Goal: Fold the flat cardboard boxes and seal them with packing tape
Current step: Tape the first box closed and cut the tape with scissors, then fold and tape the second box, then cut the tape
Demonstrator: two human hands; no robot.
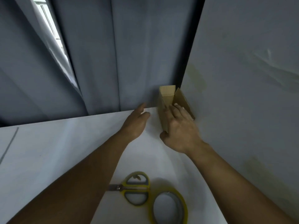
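A small brown cardboard box (168,96) stands open at the far right corner of the white table (56,151), its flaps up. My right hand (179,128) lies over the box's near side, fingers reaching onto its flaps and thumb under the near corner. My left hand (135,123) hovers just left of the box with fingers straight and apart, not touching it. A roll of packing tape (169,206) with a yellow rim lies near the table's front edge.
Yellow-handled scissors (134,188) lie beside the tape roll, partly under my left forearm. A grey curtain (113,54) hangs behind the table. A pale wall (242,78) closes off the right side, right against the box.
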